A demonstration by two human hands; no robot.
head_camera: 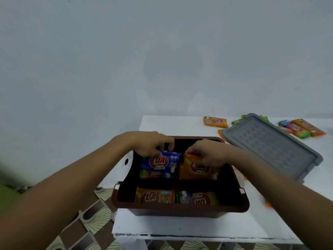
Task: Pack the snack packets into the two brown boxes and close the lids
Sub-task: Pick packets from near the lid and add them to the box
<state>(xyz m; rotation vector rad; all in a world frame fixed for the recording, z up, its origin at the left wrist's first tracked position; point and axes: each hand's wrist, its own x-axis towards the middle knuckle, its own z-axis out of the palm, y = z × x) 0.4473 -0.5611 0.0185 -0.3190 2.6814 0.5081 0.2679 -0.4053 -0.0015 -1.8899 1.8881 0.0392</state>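
Left hand [149,144] fingers pinch blue packet [160,162]; right hand [205,153] orange packet [196,170].

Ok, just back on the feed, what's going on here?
A person is packing the brown box. The left hand holds a blue packet over its back left, the right hand an orange packet at back right. Other packets already lie inside. The grey lid lies on the table to the right, off the box, with loose packets beyond it.
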